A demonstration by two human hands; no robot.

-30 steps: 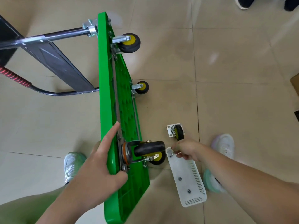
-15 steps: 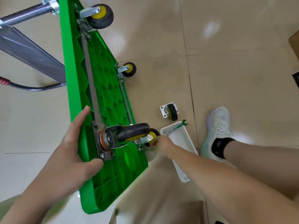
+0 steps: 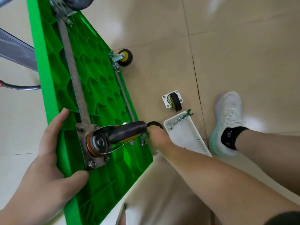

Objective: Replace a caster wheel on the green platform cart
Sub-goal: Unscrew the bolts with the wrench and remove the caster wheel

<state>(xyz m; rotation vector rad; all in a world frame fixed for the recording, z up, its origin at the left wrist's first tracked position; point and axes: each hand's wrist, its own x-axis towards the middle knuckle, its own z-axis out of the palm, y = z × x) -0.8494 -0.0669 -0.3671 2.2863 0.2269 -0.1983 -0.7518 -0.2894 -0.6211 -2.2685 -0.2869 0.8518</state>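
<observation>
- cart (image 3: 100,176) stood on its long edge on the floor (image 3: 243,54), ribbed underside facing right.
- left hand (image 3: 48,168) gripped the top edge, thumb on the underside by the big caster (image 3: 126,132), fingers over the rim.
- right hand (image 3: 158,135) blurred, low at the bottom caster (image 3: 155,123); could not tell its grasp.
- loose caster (image 3: 173,101) lay on the floor just beside the tray (image 3: 191,135); wrench (image 3: 181,118) in the tray, head past the rim.

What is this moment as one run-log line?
cart: on its side | left hand: grips cart edge | right hand: at lower caster, grip unclear | loose caster: on floor | wrench: in tray
</observation>
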